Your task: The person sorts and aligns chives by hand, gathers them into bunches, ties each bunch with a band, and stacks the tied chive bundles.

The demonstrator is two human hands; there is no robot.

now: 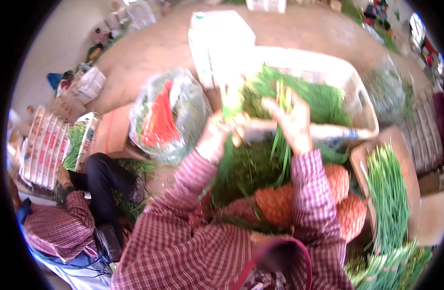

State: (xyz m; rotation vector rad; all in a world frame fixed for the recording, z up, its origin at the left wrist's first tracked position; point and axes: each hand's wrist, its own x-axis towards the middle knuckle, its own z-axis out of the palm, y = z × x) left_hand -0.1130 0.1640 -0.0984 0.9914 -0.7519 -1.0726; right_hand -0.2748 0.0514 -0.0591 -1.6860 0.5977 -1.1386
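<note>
My left hand (221,126) is closed round a bunch of green stalks (231,102), whose pale ends show near the fingers. To its right, my right hand (294,118) is closed on a smaller bunch of green stalks (281,147), with the leaves hanging below the palm. Both hands are raised before the near rim of a white basket (323,131). Long green stalks (309,96) lie inside that basket. More loose greens (253,162) lie beneath my hands, beside orange mesh sacks (275,205).
A clear plastic bag (190,104) with red ties (160,121) lies left of the basket. A white box (219,43) stands behind. At right, green stalks (388,188) lie on cardboard. A co-worker's hand (63,176) is at far left, near a crate (43,150).
</note>
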